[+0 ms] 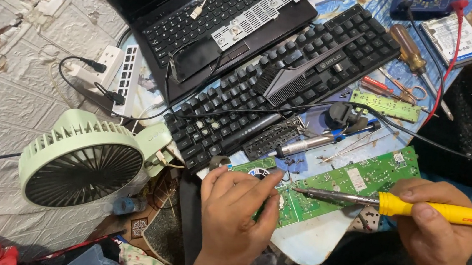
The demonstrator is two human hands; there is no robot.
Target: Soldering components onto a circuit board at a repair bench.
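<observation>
1. The green circuit board (355, 178) lies long-ways on the near edge of the worktable (311, 248), just in front of the black keyboard (289, 79). My left hand (236, 212) presses its left end down, fingers curled over the edge, closed on nothing else.
2. My right hand (435, 226) is wrapped tight around the yellow handle of the soldering iron (393, 205), the tip resting on the board near its middle.
3. Risk, as I judge it: the board overhangs the table edge, so if my left hand eases off it may tip or skid and drag the tip across neighbouring tracks.
4. My left fingertips sit near the tip; a slip could burn them.
5. Black cables (425, 139) cross just behind the board, and a second pen-shaped tool (312, 142) lies there; a snagged lead could jog things.
6. The pale green fan (82, 159) faces up at my left, beside a white power strip (118, 72).
7. The table is crowded: an open laptop (213, 23), screwdrivers (413, 55), a hard drive (457, 36). Pale, cracked flooring (10, 83) shows at left.
</observation>
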